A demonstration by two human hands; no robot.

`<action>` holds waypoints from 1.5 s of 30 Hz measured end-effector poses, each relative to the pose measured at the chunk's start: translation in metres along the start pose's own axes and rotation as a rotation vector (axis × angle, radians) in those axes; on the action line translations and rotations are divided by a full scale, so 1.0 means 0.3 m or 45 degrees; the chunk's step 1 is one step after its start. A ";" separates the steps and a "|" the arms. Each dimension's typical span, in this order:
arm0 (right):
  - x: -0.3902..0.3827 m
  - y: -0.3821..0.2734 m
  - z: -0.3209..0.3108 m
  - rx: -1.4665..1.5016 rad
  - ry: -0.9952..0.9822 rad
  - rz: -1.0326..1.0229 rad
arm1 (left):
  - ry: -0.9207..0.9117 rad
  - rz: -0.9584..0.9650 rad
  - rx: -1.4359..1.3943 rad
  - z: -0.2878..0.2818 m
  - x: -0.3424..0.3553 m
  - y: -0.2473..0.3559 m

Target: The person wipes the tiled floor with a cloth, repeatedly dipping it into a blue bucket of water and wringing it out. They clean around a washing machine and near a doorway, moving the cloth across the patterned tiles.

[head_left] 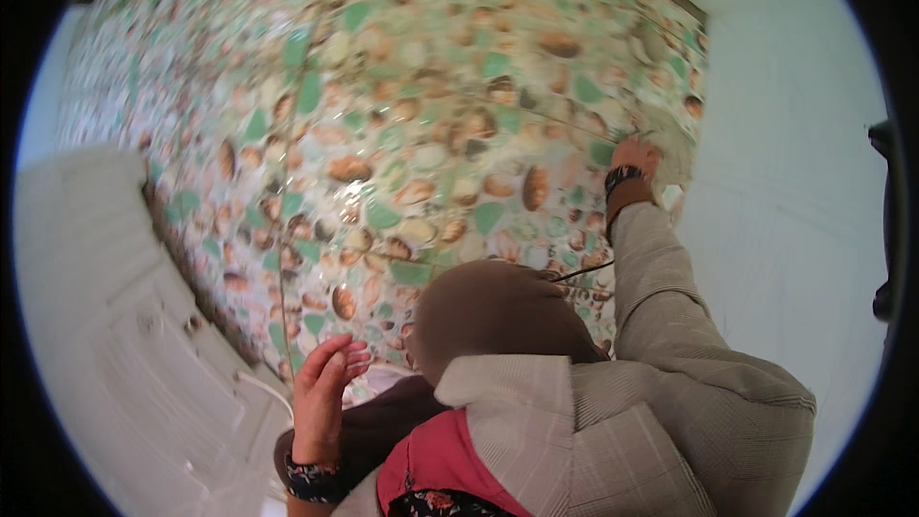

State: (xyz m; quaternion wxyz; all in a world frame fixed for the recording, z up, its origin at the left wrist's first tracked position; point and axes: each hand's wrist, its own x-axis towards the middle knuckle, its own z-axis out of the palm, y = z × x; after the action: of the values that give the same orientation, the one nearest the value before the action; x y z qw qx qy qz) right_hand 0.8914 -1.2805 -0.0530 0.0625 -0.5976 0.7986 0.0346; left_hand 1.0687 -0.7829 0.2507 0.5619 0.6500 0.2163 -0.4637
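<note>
My right hand [637, 155], with a dark patterned cuff and a grey checked sleeve, reaches far forward to the floor beside the right wall. Its fingers press down on a pale, greyish rag [676, 142], which is blurred and partly covered by the hand. The pebble-patterned tile floor [383, 215] lies beneath it and looks wet and shiny in places. At the lower left my left hand [328, 385] is raised beside my knee, its fingers loosely bent and apart, with nothing in them.
A bulky white plastic appliance [144, 335] stands at the left, with a thin white cord [266, 391] beside it. A pale wall [775, 201] runs along the right. My brown-clad knee [498, 316] takes up the lower middle, and dark fittings [883, 302] sit at the right rim.
</note>
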 end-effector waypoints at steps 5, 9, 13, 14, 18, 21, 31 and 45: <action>-0.363 -0.657 0.044 -0.173 -0.043 -0.879 | 0.029 0.015 -0.164 -0.049 -0.094 -0.016; -0.948 -0.831 0.126 -0.162 0.006 -1.803 | 0.096 -0.004 -0.316 -0.077 -0.181 -0.042; -1.451 -0.603 0.164 0.432 -0.273 -2.845 | 0.125 0.013 -0.400 -0.098 -0.226 -0.073; -1.530 -0.525 0.159 0.123 -0.741 -3.003 | 0.132 0.018 -0.398 -0.102 -0.231 -0.078; -1.544 -0.334 0.131 0.291 -0.970 -3.746 | 0.116 0.043 -0.350 -0.110 -0.232 -0.076; -1.419 -0.514 0.157 0.435 -0.875 -3.470 | 0.096 0.042 -0.302 -0.099 -0.214 -0.055; -0.261 -0.597 0.069 0.314 0.154 -1.431 | -0.004 0.055 -0.148 -0.072 -0.092 -0.014; -0.950 -1.187 0.122 -0.269 0.087 -1.777 | 0.138 -0.128 -0.533 -0.162 -0.215 -0.065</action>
State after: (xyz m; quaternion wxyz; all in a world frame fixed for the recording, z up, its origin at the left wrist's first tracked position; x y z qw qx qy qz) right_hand 1.3140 -1.1059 -0.0419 -0.0133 -0.9737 0.2228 0.0449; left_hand 1.0398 -0.7167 0.2918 0.6484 0.5315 0.3699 -0.4004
